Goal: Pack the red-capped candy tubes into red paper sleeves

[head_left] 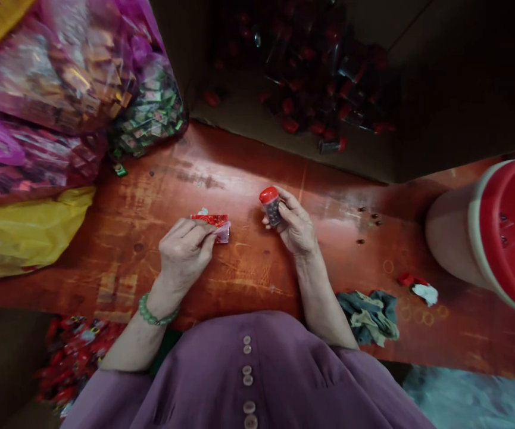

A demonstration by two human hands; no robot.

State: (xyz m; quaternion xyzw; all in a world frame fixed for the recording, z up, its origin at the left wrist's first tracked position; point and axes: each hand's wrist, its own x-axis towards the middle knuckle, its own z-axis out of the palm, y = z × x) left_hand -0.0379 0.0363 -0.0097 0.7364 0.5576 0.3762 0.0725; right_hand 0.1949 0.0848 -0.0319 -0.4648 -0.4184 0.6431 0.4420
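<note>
My right hand is wrapped round a small clear bottle with a red cap and dark round pieces inside, tilted above the wooden table. To its left, my left hand has thumb and fingers pinched on a thin pinkish strip. Under and beside those fingertips lies a red printed packet, partly covered by the hand. A green bead bracelet circles the left wrist.
Bags of small wrapped packets fill the back left, above a yellow bag. A carton of red-capped bottles stands behind. At right are a red-lidded bucket, a crumpled cloth, rubber bands and several dark beads.
</note>
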